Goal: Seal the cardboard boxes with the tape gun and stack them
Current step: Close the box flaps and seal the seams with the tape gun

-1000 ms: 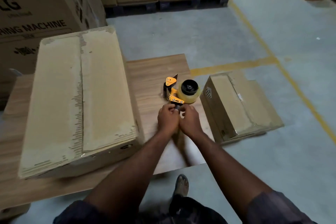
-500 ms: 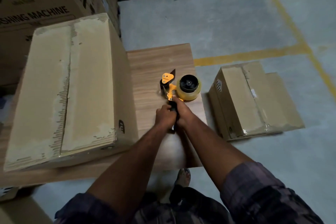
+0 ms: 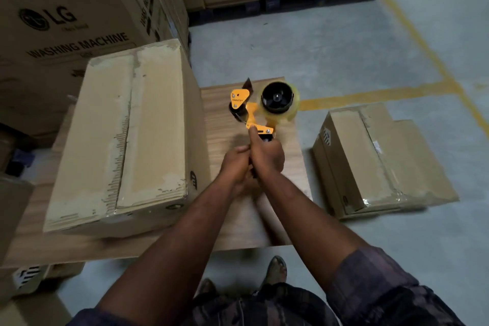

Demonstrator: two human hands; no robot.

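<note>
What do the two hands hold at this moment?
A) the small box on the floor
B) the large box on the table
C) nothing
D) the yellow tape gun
D: the right hand and the left hand both curl round the handle of the tape gun.

A wood-grain table (image 3: 291, 172) lies under my left hand (image 3: 235, 167) and right hand (image 3: 267, 156). On it, just left of my left hand, sits a big cardboard box (image 3: 127, 135) with its flaps closed. Right of my right hand, down on the grey concrete floor (image 3: 304, 55), a smaller taped box (image 3: 370, 161) lies near the table's edge. Beyond both hands yellow lines (image 3: 370, 95) cross that floor, and nearer me than my hands my foot (image 3: 276, 270) stands on it
</note>
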